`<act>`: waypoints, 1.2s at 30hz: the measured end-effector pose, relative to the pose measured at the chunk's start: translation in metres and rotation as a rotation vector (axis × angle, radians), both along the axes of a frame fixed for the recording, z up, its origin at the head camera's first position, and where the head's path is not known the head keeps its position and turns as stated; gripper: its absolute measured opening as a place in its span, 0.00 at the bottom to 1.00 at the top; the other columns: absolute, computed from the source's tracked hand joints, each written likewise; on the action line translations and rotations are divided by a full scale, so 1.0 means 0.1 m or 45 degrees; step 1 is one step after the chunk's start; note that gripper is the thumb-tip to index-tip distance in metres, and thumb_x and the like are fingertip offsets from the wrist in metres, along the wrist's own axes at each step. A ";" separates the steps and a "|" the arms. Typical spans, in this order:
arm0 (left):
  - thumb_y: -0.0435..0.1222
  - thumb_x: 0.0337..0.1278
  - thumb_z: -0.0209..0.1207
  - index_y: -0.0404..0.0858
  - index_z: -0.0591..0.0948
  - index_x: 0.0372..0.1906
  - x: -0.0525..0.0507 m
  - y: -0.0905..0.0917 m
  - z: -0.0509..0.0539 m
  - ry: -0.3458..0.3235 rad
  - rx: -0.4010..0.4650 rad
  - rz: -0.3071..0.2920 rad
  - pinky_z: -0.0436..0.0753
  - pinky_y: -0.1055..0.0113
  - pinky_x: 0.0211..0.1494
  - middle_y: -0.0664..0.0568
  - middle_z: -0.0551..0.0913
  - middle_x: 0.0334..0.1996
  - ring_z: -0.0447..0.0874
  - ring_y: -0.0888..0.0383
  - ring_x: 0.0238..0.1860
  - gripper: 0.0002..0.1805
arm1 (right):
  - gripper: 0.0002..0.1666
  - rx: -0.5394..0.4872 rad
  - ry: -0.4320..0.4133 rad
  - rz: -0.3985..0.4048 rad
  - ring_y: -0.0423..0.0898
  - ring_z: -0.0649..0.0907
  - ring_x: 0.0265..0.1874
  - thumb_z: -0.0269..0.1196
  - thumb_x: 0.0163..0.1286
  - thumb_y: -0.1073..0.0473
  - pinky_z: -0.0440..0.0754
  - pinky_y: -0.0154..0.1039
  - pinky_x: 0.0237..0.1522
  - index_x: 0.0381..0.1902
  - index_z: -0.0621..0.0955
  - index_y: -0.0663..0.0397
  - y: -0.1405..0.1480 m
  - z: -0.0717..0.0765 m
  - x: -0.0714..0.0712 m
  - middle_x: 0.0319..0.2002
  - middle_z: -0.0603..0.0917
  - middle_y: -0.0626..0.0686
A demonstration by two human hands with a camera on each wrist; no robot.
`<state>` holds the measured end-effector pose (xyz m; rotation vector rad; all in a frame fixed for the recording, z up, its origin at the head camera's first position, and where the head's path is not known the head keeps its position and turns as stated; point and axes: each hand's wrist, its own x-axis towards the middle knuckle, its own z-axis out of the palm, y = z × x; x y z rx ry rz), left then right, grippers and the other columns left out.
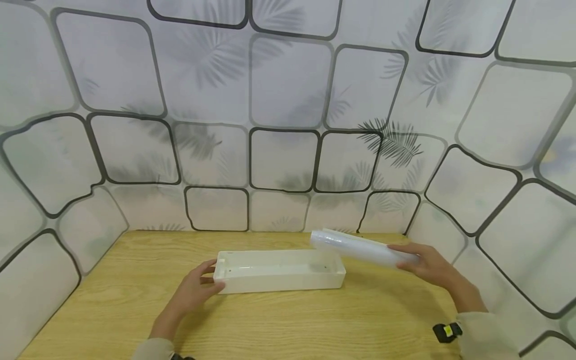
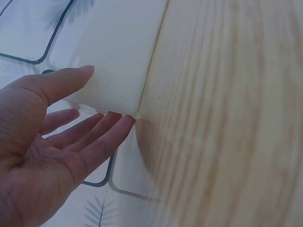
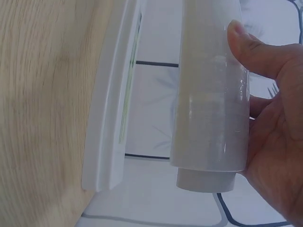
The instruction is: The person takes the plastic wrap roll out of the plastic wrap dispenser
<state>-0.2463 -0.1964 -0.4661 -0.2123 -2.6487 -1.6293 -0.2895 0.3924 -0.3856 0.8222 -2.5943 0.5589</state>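
A roll of plastic wrap (image 1: 360, 247) is held tilted in my right hand (image 1: 432, 265), its left end over the right end of an open white box (image 1: 281, 284). In the right wrist view, the thumb presses one side of the plastic wrap roll (image 3: 208, 104) and the fingers go behind it; its core sticks out at the lower end. The long box rests on the table. My left hand (image 1: 193, 290) touches its left end. In the left wrist view, the thumb lies along the white box (image 2: 113, 56) and nearly straight fingers touch its end.
A long white ridged strip (image 3: 106, 118) with a green line lies on the wood-grain table (image 1: 270, 320), seen past the roll in the right wrist view. Patterned cloth walls (image 1: 283, 160) enclose the table's back and sides.
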 end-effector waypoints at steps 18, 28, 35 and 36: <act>0.33 0.63 0.69 0.29 0.66 0.75 0.00 0.00 0.00 -0.015 -0.014 0.008 0.91 0.52 0.52 0.25 0.75 0.66 0.84 0.33 0.57 0.39 | 0.25 -0.037 -0.127 -0.130 0.27 0.80 0.48 0.74 0.63 0.59 0.82 0.30 0.43 0.59 0.86 0.53 0.39 -0.06 0.09 0.54 0.88 0.64; 0.34 0.64 0.69 0.28 0.65 0.75 -0.01 -0.01 -0.01 -0.009 -0.013 -0.003 0.91 0.52 0.52 0.25 0.74 0.66 0.84 0.33 0.58 0.39 | 0.24 -0.060 -0.188 -0.155 0.22 0.76 0.51 0.73 0.65 0.59 0.82 0.28 0.45 0.60 0.86 0.54 0.53 -0.14 0.11 0.57 0.86 0.69; 0.35 0.65 0.68 0.28 0.64 0.75 0.00 -0.01 0.00 -0.017 -0.009 -0.017 0.91 0.52 0.52 0.25 0.74 0.67 0.83 0.33 0.59 0.40 | 0.25 -0.026 -0.320 -0.234 0.25 0.76 0.56 0.70 0.70 0.53 0.80 0.29 0.52 0.62 0.84 0.54 0.60 -0.18 0.15 0.62 0.83 0.66; 0.35 0.64 0.69 0.28 0.64 0.75 0.00 -0.01 0.00 -0.017 -0.007 -0.017 0.91 0.52 0.52 0.25 0.74 0.66 0.83 0.32 0.59 0.40 | 0.25 -0.027 -0.325 -0.238 0.25 0.76 0.55 0.70 0.69 0.53 0.80 0.29 0.52 0.62 0.84 0.54 0.60 -0.19 0.16 0.62 0.83 0.66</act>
